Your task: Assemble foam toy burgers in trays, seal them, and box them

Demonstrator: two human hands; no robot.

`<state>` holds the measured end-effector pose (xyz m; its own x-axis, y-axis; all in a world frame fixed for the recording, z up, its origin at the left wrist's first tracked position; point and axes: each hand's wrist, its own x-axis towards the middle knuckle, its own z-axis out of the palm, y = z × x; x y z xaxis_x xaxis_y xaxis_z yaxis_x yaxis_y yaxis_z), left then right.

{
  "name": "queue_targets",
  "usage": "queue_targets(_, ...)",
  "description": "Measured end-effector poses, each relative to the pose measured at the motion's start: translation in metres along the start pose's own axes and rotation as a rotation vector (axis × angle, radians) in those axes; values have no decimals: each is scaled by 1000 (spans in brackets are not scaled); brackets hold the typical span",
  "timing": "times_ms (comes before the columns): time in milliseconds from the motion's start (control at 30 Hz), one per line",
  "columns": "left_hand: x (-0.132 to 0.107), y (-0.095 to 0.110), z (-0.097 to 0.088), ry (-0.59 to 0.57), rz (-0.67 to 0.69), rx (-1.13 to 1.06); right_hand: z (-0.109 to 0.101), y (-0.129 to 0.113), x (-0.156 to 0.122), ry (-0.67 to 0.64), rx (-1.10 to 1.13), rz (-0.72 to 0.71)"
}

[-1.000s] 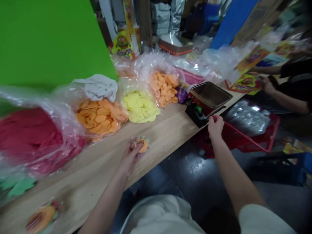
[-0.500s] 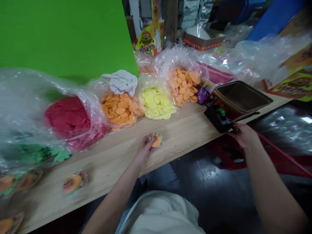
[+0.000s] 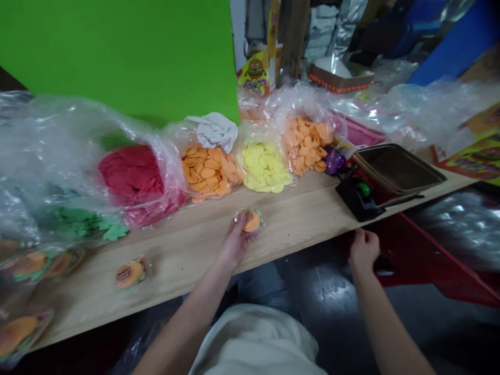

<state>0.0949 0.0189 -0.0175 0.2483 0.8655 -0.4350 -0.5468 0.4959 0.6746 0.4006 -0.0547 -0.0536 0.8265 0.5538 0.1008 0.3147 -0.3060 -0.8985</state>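
My left hand (image 3: 235,244) grips a clear-wrapped burger-shaped piece (image 3: 253,221) with an orange bun and green edges, just over the wooden table (image 3: 308,219). My right hand (image 3: 364,251) is by the table's front edge, below a black tape dispenser (image 3: 361,200) with a green reel. Its fingers are pinched together; whatever they hold is too small to make out. Another wrapped burger piece (image 3: 130,273) lies to the left on the wood, and more wrapped burger pieces (image 3: 17,336) sit at the far left.
Along the back stand open plastic bags of red pieces (image 3: 133,174), orange discs (image 3: 209,169), yellow pieces (image 3: 265,165) and more orange pieces (image 3: 307,143). Green leaf shapes (image 3: 80,221) lie left. A brown tray (image 3: 400,166) is at the right, and a red crate (image 3: 425,255) stands below.
My right hand has come away from the tape dispenser, moving down and left with fingers pinched. My left hand still holds the wrapped burger piece. The view has shifted slightly left.
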Motion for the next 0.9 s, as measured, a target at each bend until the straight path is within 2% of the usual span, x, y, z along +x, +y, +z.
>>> queue_targets(33, -3, 2, 1, -2, 25, -6, 9, -11, -21, -61, 38, -6)
queue_targets(67, -6, 4, 3, 1, 58, -15, 19, -25, -43, -187, 111, -13)
queue_targets(133, -11, 7, 7, 17, 135, -36, 40, -58, -87, -642, 200, -60)
queue_targets(167, -14, 8, 8, 29, 171, -43, 50, -75, -107, -789, 237, -82)
queue_targets(233, -19, 10, 9, 54, 220, -48, 68, -103, -138, -938, 272, -137)
queue_targets(333, -29, 14, 5, 68, 292, -41, 85, -122, -159, -960, 256, -202)
queue_targets(433, -37, 20, -1, 53, 368, -45, 91, -124, -163, -950, 221, -228)
queue_targets(733, -41, 27, -3, 33, 426, -38, 89, -126, -168, -1000, 243, -141)
queue_targets(900, -36, 28, -12, 120, 460, -52, 86, -127, -174, -1025, 231, -126)
